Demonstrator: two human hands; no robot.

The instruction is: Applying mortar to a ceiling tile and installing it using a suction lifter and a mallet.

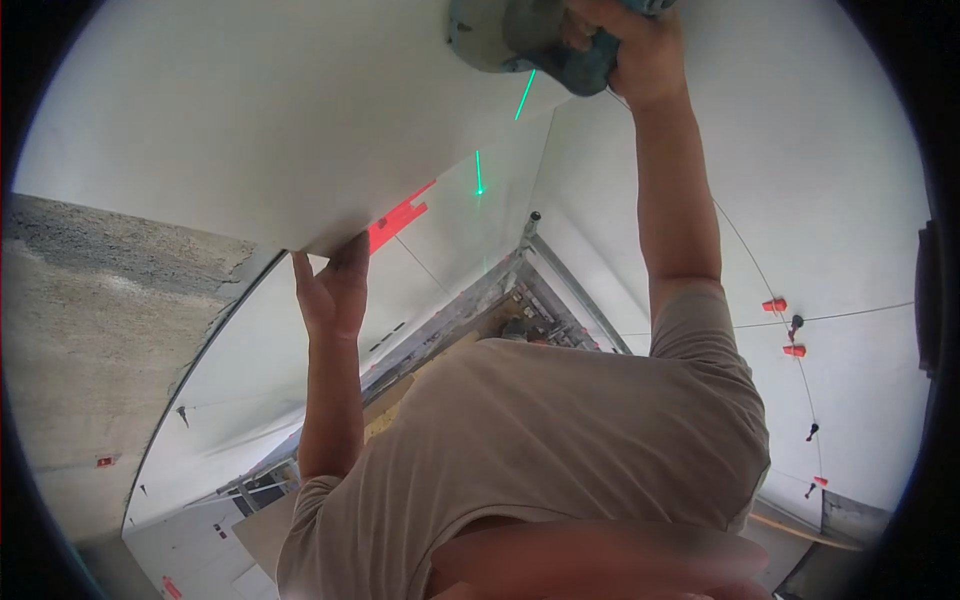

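A large white panel [230,120] fills the upper left, its lower edge crossing in front of me. My left hand [335,290] is raised to that edge, with thumb and fingers apart. Its fingers reach up against the panel near a red strip [398,220]. At the top of the view, my right hand [645,50] is wrapped around the handle of a teal and dark hand tool [500,35]. The tool's rounded body is close to the panel's face, partly cut off by the view's edge. Whether it touches the panel I cannot tell.
Green laser lines [479,172] fall below the tool. White panels on the right [800,200] meet at thin joints bearing red wedges [774,305] and black knobs [812,431]. Rough bare wall [90,330] lies at left. A metal pole [575,285] stands near the corner.
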